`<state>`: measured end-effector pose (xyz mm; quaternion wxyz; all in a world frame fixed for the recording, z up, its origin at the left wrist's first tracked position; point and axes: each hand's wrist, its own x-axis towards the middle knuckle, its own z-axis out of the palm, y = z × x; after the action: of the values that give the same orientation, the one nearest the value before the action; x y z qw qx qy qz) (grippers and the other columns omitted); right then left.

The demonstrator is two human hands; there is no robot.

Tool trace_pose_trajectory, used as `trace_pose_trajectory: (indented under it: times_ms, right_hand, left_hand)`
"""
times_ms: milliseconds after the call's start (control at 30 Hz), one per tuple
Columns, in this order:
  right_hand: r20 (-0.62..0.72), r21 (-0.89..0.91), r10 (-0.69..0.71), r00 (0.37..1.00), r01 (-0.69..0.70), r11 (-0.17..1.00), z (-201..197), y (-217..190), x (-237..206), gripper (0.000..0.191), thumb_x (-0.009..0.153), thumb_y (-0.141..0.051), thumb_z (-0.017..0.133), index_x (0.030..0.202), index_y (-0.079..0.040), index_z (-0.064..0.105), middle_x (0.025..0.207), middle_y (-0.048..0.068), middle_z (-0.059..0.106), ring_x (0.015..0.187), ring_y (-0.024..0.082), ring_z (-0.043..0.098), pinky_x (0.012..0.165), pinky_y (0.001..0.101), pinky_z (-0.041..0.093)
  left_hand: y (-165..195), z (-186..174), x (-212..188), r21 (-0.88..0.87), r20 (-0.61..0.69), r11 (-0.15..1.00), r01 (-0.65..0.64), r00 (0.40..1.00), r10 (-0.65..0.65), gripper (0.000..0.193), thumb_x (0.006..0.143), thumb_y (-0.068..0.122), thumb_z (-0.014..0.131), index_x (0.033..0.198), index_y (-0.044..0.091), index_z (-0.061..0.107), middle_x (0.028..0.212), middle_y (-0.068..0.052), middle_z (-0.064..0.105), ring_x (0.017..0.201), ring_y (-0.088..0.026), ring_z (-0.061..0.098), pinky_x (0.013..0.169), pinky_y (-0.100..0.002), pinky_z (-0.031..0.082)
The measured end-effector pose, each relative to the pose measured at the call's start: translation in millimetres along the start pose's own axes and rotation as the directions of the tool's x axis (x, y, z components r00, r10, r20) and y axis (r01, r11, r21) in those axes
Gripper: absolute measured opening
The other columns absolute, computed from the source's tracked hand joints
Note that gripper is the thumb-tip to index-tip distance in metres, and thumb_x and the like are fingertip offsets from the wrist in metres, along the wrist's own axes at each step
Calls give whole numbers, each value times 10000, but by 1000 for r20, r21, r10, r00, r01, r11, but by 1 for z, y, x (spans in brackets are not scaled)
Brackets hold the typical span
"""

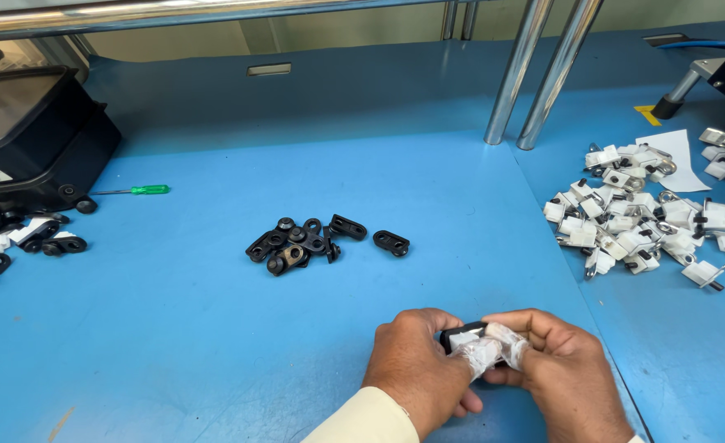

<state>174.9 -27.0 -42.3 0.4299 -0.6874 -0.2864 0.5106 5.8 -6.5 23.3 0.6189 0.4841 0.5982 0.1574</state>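
Down at about six o'clock in the head view, the left hand (pixel 416 365) and the right hand (pixel 559 369) meet over the blue desk (pixel 173 344), both pinching one small black-and-white part (pixel 462 336) between them. The fingers (pixel 494 344) that touch it wear thin clear covers at the tips (they look like finger cots, though the view is too blurred to be sure), and they press together on the part from both sides.

The part looks light and stiff, probably hard plastic with a white insert, small enough to slip or spring away if squeezed unevenly. It is best taken by its flat sides, with thumb and forefinger, as both hands do now.

Toward twelve o'clock from the hands lies a loose cluster of black link pieces (pixel 313 240). At two o'clock sits a heap of white clips with metal bits (pixel 641 213). At ten o'clock a green screwdriver (pixel 137 189) lies beside a black box (pixel 30 139).
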Motion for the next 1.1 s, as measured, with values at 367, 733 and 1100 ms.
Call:
trace_pose_trajectory:
  times_ms: [367,733,1100]
  right_hand:
    - [37,9,28,999,-28,1000,-2,-6,4,209,931,26,587,1086,17,727,907,154,762,729,220,706,645,373,605]
    - [30,55,139,990,-141,989,-5,-11,16,270,1030,-167,570,1130,40,712,910,161,717,764,218,675,697,383,587]
    - [135,88,168,977,-180,980,-13,-26,36,254,987,-123,572,1129,38,706,865,130,686,743,193,659,692,336,589]
  left_hand:
    - [2,4,2,-3,-39,1000,-23,999,23,333,915,83,687,1243,25,660,799,-130,768,574,-136,726,496,-249,596]
    - [-4,16,12,-116,-55,992,-48,998,42,433,911,48,668,1340,37,609,880,-143,772,606,-148,738,504,-241,600]
    - [-8,16,5,-252,-117,965,-66,992,37,584,892,10,659,1442,156,527,998,-84,775,775,-112,764,632,-230,638]
